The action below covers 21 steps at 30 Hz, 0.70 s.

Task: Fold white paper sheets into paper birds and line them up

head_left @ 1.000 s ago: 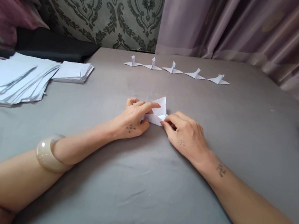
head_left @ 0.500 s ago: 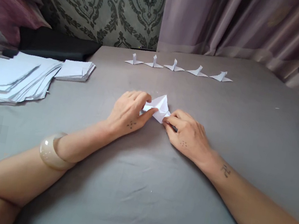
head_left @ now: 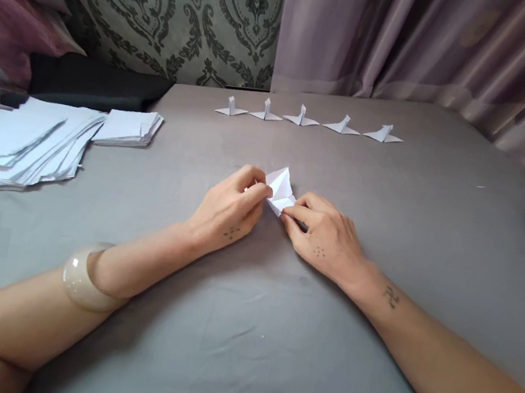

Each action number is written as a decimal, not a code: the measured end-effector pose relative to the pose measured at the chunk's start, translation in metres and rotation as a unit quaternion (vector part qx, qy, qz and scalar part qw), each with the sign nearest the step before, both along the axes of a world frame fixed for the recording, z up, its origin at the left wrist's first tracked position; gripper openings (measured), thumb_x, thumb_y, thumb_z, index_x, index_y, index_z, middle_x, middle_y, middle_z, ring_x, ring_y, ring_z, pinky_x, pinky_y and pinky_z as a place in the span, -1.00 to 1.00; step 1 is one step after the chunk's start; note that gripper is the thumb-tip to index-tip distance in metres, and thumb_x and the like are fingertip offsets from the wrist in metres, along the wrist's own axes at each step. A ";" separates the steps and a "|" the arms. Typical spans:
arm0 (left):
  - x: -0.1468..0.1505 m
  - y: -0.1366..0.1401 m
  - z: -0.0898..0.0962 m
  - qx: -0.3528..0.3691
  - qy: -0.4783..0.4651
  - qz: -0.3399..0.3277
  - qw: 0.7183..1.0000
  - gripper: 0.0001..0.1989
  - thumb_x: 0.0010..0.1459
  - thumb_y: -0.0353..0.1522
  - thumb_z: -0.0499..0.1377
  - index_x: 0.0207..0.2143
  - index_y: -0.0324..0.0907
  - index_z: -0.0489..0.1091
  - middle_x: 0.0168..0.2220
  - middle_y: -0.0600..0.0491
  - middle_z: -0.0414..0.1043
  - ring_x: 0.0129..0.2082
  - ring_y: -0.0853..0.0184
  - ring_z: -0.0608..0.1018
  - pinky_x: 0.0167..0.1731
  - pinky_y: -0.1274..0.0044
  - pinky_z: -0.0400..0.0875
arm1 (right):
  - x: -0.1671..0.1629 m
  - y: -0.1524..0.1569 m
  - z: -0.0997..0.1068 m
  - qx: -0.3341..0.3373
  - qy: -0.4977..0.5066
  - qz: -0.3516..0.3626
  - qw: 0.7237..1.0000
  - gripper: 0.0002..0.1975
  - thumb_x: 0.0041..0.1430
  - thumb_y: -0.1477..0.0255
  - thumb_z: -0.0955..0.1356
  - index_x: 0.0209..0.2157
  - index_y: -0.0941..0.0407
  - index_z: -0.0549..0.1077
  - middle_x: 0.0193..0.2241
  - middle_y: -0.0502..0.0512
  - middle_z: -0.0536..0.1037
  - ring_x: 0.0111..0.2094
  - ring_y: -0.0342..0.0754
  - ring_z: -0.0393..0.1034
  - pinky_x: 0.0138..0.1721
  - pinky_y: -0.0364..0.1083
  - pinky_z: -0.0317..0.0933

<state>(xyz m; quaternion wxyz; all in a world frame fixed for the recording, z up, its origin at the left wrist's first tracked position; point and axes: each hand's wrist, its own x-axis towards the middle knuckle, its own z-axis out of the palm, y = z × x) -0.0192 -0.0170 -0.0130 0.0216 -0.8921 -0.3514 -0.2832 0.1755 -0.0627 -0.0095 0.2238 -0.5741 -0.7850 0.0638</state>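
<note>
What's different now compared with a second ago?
The left hand has drawn its outstretched index finger back leftward over the folded paper; thumb and curled fingers now close on its left side. The right hand still pinches the right end, and the five folded figures stayed put.

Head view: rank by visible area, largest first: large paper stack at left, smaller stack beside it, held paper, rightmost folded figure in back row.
1. Large paper stack
2. Smaller stack
3. Held paper, going by its visible part; some is hidden
4. Rightmost folded figure, which also sits farther from the camera
</note>
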 end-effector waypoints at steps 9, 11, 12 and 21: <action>0.002 0.004 0.000 0.087 0.027 0.025 0.996 -0.78 0.31 -0.25 -0.02 -0.10 -0.17 0.29 -0.25 -0.05 0.35 -0.29 0.28 0.38 -0.27 0.43 0.28 | 0.000 0.002 -0.001 -0.005 0.017 -0.002 1.000 -0.79 0.24 0.40 0.28 -0.34 0.05 0.56 -0.34 0.04 0.48 -0.34 -0.12 0.31 -0.39 -0.13 0.05; 0.003 0.004 -0.001 0.090 0.042 0.023 0.995 -0.78 0.32 -0.25 -0.03 -0.20 -0.18 0.31 -0.31 -0.04 0.38 -0.34 0.29 0.39 -0.32 0.45 0.24 | 0.000 0.004 -0.002 -0.007 0.025 -0.007 1.000 -0.80 0.23 0.40 0.28 -0.36 0.05 0.56 -0.34 0.03 0.48 -0.36 -0.13 0.31 -0.40 -0.13 0.05; 0.003 0.004 -0.002 0.092 0.054 0.016 0.994 -0.78 0.33 -0.27 -0.04 -0.24 -0.18 0.32 -0.33 -0.02 0.40 -0.36 0.30 0.39 -0.34 0.46 0.22 | 0.000 0.004 -0.002 -0.009 0.031 -0.011 0.999 -0.80 0.23 0.39 0.29 -0.36 0.05 0.56 -0.35 0.02 0.49 -0.37 -0.13 0.31 -0.41 -0.13 0.05; 0.004 -0.008 0.005 0.141 0.080 0.003 0.987 -0.82 0.30 -0.33 0.01 -0.30 -0.09 0.39 -0.28 0.03 0.46 -0.26 0.29 0.42 -0.20 0.36 0.15 | 0.002 0.009 -0.004 -0.021 0.066 -0.050 0.996 -0.93 0.12 0.46 0.33 -0.41 0.08 0.46 -0.39 0.00 0.47 -0.44 -0.14 0.29 -0.43 -0.14 0.03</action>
